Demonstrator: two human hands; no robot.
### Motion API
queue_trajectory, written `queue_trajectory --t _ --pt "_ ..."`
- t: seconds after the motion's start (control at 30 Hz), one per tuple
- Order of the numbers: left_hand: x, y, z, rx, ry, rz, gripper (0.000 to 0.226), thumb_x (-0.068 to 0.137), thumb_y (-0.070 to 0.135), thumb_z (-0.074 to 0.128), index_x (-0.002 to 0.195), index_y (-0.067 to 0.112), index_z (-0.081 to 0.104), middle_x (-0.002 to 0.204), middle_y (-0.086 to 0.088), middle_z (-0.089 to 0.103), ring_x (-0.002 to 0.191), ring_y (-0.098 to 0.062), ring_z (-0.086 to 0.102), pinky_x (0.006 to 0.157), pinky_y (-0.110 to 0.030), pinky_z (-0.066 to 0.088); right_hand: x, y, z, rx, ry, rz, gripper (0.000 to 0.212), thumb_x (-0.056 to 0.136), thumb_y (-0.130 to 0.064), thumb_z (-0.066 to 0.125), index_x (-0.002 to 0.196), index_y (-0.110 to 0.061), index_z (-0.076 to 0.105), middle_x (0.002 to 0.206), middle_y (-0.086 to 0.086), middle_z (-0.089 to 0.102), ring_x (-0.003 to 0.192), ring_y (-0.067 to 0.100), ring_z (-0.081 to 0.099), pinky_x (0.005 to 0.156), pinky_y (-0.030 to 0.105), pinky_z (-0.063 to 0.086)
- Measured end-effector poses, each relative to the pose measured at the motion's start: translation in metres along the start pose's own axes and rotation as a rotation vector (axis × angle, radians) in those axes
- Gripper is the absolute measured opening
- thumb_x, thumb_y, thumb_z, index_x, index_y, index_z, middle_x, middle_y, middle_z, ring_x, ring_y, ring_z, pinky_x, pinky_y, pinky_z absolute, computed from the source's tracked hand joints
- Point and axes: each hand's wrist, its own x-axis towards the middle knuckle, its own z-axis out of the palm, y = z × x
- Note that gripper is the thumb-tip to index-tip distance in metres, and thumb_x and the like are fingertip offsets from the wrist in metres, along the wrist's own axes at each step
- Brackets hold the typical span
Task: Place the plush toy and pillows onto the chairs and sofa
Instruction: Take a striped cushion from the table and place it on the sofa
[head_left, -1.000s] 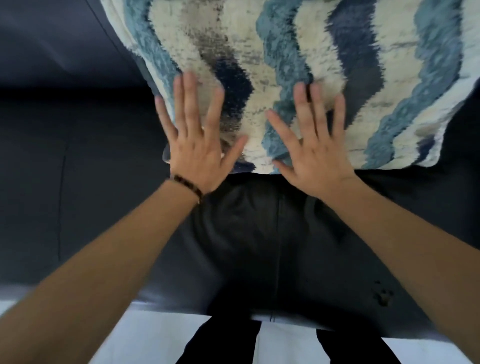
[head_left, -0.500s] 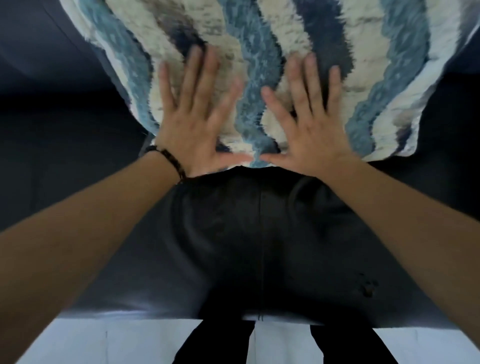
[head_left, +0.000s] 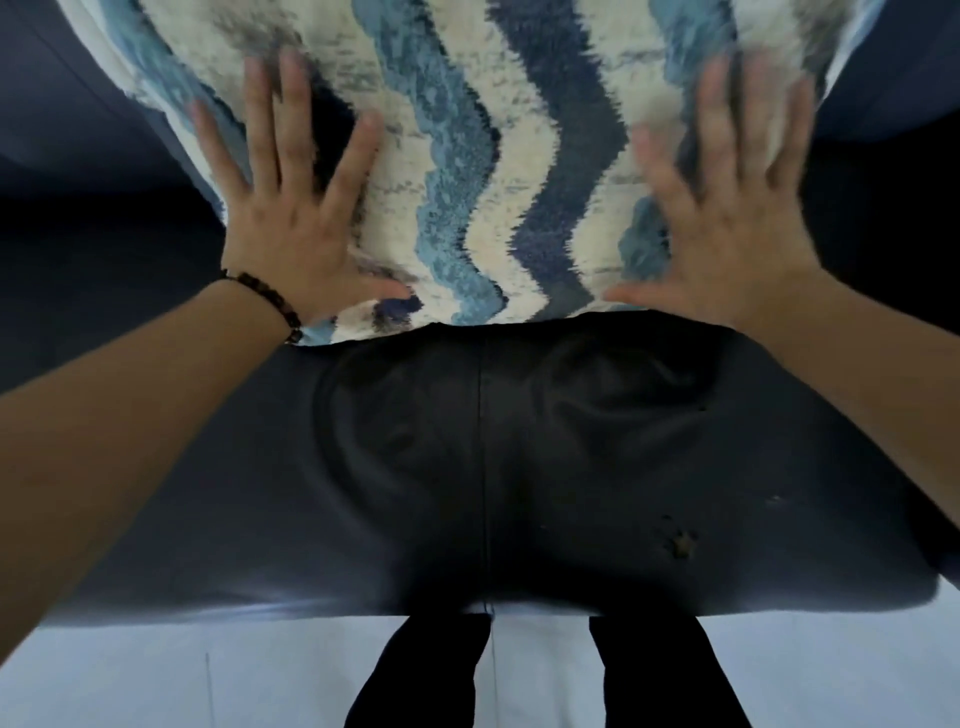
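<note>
The shaggy pillow (head_left: 519, 156) wore wavy stripes of cream, pale blue, navy and grey. It stood at 12 o'clock, lower edge on the dark sofa (head_left: 415, 467) seat.

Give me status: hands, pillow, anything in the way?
Left hand and right hand open, fingers spread flat on the blue-and-white wavy-striped shaggy pillow. Pillow rests at the back of the dark leather sofa seat. Nothing seen in the way.

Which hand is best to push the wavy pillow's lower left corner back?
Probably the left hand: it rests flat on the pillow just above that corner; the right hand lies far across.
</note>
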Motion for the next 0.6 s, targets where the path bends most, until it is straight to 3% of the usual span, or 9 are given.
queue_trajectory --t 0.07,0.13,0.27,0.37,0.47,0.53,0.6 --pt "0.017 -0.001 -0.015 -0.042 -0.045 -0.096 0.141 0.056 0.099 0.053 0.155 0.032 -0.023 0.159 -0.039 0.007 0.146 -0.06 0.009 0.107 -0.083 0.009 0.03 -0.019 -0.016 0.011 0.081 -0.055 0.136 0.067 -0.093 0.057 0.161 -0.024 -0.014 0.163 0.037 0.009 0.148 0.06 0.012 0.112 0.079 0.008" --pt "0.027 -0.006 -0.016 -0.031 -0.118 -0.175 0.146 0.051 0.096 0.057 0.157 0.031 -0.018 0.163 -0.032 -0.004 0.148 -0.056 0.001 0.108 -0.082 0.01 0.052 -0.022 -0.023 0.01 0.083 -0.08 0.138 0.063 -0.089 0.063 0.162 -0.026 -0.008 0.167 0.029 0.002 0.152 0.053 0.006 0.114 0.078 0.008" --pt "0.023 -0.022 -0.006 0.039 -0.218 -0.115 0.14 0.055 0.1 0.042 0.156 0.027 -0.022 0.165 -0.025 -0.01 0.15 -0.052 -0.004 0.109 -0.08 0.015 0.039 0.025 -0.005 0.032 0.023 0.0 0.127 0.07 -0.091 0.056 0.16 -0.035 -0.014 0.17 0.019 -0.004 0.155 0.046 0.001 0.116 0.077 0.008" --pt "0.013 -0.016 -0.008 0.025 -0.257 -0.101 0.134 0.063 0.096 0.041 0.158 0.023 -0.017 0.165 -0.027 -0.008 0.15 -0.052 -0.004 0.111 -0.078 0.011 0.003 0.048 0.008 0.014 -0.042 0.094 0.118 0.075 -0.091 0.041 0.162 -0.03 -0.008 0.17 0.016 -0.009 0.156 0.042 -0.003 0.115 0.078 0.011" --pt "-0.002 0.012 -0.026 -0.189 -0.284 -0.257 0.115 0.078 0.091 0.031 0.16 0.021 -0.01 0.166 -0.025 -0.007 0.151 -0.05 -0.004 0.116 -0.072 0.006 -0.019 0.039 -0.002 0.142 -0.154 0.193 0.115 0.081 -0.081 0.049 0.162 -0.023 -0.01 0.169 0.02 -0.011 0.155 0.047 -0.004 0.116 0.075 0.012" --pt "-0.028 0.044 -0.054 -0.42 -0.29 -0.441 0.1 0.086 0.083 0.021 0.161 0.021 -0.003 0.168 -0.019 -0.005 0.154 -0.043 -0.004 0.119 -0.067 0.004 -0.046 0.019 -0.019 0.355 -0.175 0.295 0.106 0.087 -0.075 0.046 0.163 -0.017 -0.001 0.169 0.024 -0.005 0.154 0.048 0.001 0.118 0.071 0.017" --pt "-0.069 0.083 -0.092 -0.617 -0.327 -0.546 0.091 0.092 0.074 0.025 0.162 0.02 0.004 0.169 -0.015 -0.002 0.155 -0.037 -0.002 0.122 -0.061 0.005 -0.089 -0.012 -0.042 0.537 -0.208 0.401 0.098 0.09 -0.07 0.04 0.163 -0.012 0.011 0.169 0.024 0.005 0.155 0.047 0.008 0.119 0.064 0.02"
